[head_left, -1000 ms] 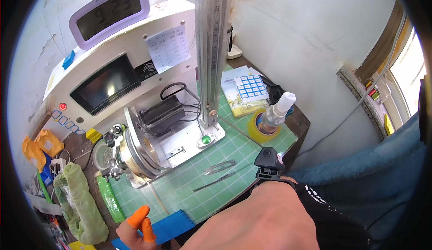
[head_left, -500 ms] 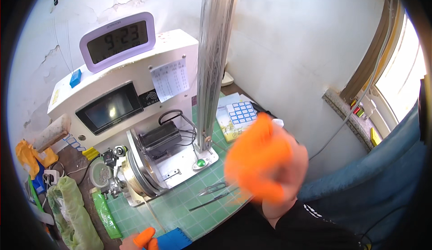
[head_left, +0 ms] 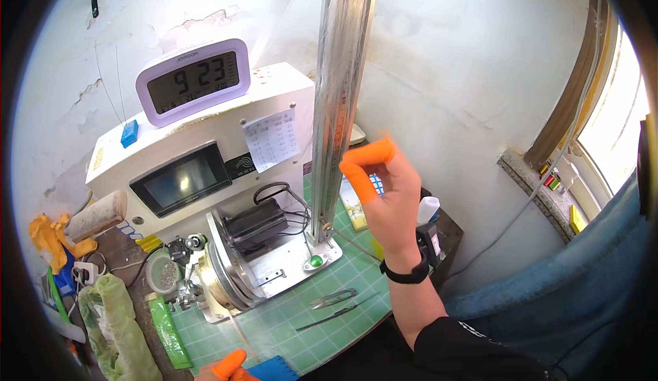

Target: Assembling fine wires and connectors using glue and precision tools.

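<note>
My right hand [head_left: 394, 192] is raised in front of the upright metal post [head_left: 336, 107], orange covers on its thumb and forefinger. Those fingertips come together in a pinch; whatever is between them is too small to make out. At the lower edge my left hand [head_left: 223, 369], also in orange finger covers, has its fingers pressed together beside a blue comb-edged piece [head_left: 273, 369]; what they hold is hidden. A thin pale strand [head_left: 241, 333] runs from the machine's wheel [head_left: 223, 275] down toward the left hand. Tweezers [head_left: 334, 298] and a thin dark tool [head_left: 329, 318] lie on the green mat [head_left: 288, 347].
A white machine [head_left: 199, 210] with a dark screen carries a lilac clock [head_left: 192, 83]. Left of the wheel stand a cup of small bits [head_left: 163, 273], a green packet [head_left: 168, 333] and a pale green bag [head_left: 116, 326]. A white bottle [head_left: 428, 210] stands behind my right wrist.
My right hand, blurred before, has risen and moved slightly left toward the post, its fingers now pinched. My left hand stays at the lower edge. The whole view has shifted slightly.
</note>
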`<state>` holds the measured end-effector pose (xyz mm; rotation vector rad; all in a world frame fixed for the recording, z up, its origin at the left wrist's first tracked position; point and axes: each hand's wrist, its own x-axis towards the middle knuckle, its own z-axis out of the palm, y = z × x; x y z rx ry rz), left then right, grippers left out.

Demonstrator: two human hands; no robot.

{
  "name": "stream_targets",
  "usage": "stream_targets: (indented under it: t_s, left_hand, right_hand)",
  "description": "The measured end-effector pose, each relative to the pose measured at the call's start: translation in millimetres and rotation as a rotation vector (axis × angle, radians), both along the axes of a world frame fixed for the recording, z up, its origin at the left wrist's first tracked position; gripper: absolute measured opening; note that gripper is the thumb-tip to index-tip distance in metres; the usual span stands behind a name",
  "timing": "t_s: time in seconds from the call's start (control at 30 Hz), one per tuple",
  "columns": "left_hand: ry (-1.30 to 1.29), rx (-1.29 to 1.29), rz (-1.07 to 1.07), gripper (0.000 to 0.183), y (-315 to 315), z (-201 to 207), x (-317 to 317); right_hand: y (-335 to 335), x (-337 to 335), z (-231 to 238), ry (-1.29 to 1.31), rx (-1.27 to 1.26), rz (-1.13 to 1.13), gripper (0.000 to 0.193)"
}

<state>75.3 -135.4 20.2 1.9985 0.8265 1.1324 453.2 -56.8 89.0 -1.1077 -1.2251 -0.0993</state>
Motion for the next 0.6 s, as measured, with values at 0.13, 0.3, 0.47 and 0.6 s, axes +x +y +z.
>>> stream_targets:
  t_s: [0.13, 0.3, 0.47, 0.6]
  left_hand:
    - [-0.012, -0.017, 0.000, 0.029, 4.9, -3.8, 0.9]
    - [-0.022, -0.026, -0.053, 0.028, 10.0, 1.0, 11.2]
    - [-0.034, -0.020, -0.054, 0.027, 10.2, -5.9, 9.6]
    - [-0.021, 0.018, -0.038, 0.026, 8.6, -0.9, 7.4]
  right_hand:
    - [-19.4, -4.4, -18.2, 0.178, -0.083, 0.136, 0.012]
    - [-22.9, -9.6, -11.4, 0.136, -0.034, 0.145, 0.015]
    - [-1.7, -21.9, 0.5, 0.059, -0.095, -0.019, 0.017]
    - [6.3, -28.9, 3.8, 0.109, -0.068, -0.001, 0.015]
